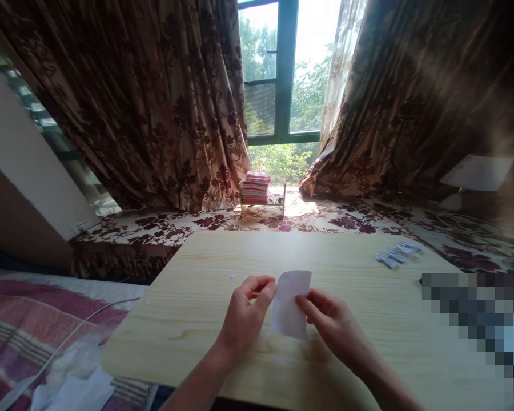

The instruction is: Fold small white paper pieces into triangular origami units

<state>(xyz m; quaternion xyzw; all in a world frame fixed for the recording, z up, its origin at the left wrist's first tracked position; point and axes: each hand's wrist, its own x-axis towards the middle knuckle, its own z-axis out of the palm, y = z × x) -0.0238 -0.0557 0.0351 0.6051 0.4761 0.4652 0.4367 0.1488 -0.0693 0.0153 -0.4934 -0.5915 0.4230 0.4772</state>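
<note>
A small white sheet of paper (290, 314) is held upright above the pale wooden table (188, 319). My right hand (329, 317) pinches its right edge between thumb and fingers. On the other side, my left hand (246, 311) has its thumb and fingertips closed together at the upper left edge of the sheet. The paper curves slightly. A tiny white scrap (232, 276) lies on the table beyond my left hand. Several folded white paper pieces (396, 255) rest in a loose group at the far right of the table.
A small stand with folded striped cloths (256, 188) sits on the floral-covered ledge (188, 220) by the window. Patterned curtains (188, 114) hang on both sides. A lamp (475, 174) stands right. White papers (79, 391) and a cable (81, 325) lie on the striped bedding (12, 331) at left.
</note>
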